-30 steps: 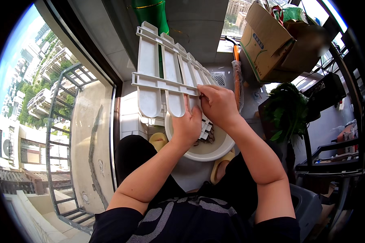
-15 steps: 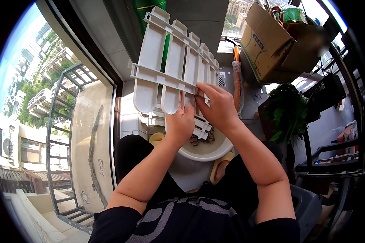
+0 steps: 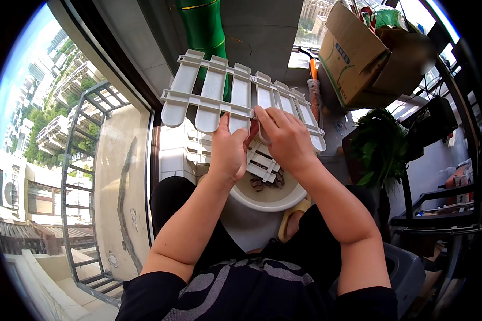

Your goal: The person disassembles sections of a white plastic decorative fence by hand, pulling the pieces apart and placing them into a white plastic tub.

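Observation:
A white plastic picket fence panel [image 3: 213, 83], with round-ended slats on two cross rails, is held up in front of me, tilted. My left hand [image 3: 229, 152] grips the lower end of a middle slat, thumb in front, other fingers mostly hidden behind. Closed at the lower rail beside it, my right hand [image 3: 289, 136] pinches the panel near its middle join. Between the hands shows a narrow reddish-brown thing [image 3: 253, 130], too hidden to name. Below, more white fence pieces [image 3: 265, 170] reach over a white basin [image 3: 270, 207] holding brownish curled pieces [image 3: 257, 184] and what looks like water.
A tall green ribbed vase-like column [image 3: 204, 29] stands behind the panel. To the right are an open cardboard box [image 3: 353, 59], an orange-handled tool [image 3: 313, 69] and a leafy plant [image 3: 377, 142]. A window with an outside railing [image 3: 67, 187] runs along the left.
The panel has swung lower and flatter, its right part now spreading wider to the right. Both hands stay on it; the left has moved slightly left and up. More of the green column shows.

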Motion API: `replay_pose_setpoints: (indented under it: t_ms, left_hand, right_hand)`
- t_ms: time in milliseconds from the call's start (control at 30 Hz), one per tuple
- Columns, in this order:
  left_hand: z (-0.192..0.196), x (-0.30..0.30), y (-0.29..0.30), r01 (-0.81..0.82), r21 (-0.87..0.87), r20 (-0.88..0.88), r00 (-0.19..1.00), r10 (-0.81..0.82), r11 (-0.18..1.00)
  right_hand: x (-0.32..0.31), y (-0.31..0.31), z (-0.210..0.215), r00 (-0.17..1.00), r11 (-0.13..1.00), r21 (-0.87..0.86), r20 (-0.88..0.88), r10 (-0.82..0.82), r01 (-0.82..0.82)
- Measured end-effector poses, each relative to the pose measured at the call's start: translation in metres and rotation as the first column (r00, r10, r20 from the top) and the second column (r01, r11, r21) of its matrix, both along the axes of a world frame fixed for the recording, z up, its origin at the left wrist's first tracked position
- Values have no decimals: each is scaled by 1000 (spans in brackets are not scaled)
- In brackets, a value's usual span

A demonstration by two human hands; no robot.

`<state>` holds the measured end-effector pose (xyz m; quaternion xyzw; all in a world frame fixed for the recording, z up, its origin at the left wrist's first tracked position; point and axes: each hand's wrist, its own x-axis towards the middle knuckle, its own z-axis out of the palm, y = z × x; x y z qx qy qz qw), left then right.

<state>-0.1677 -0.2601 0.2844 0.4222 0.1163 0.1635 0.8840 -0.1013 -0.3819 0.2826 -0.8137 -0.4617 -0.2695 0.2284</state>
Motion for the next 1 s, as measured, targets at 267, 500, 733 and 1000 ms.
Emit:
replay_pose_setpoints:
  t_ms: [267,500,733,1000]
  left_hand:
    - [-4,-3,-7,50,81,15,999,-51,995]
    - [-12,-1,-7,90,119,-13,996,-89,989]
    - [-18,1,-4,155,248,-87,987,-137,956]
    - [-1,-7,-5,200,701,-252,967,-25,685]
  right_hand:
    - [10,-18,17,965,987,-144,-259,31,-71]
    - [15,-27,23,955,971,-217,-296,36,-104]
    - [21,-34,26,942,958,-248,-331,57,-144]
    - [20,-38,30,913,932,-323,-407,20,-164]
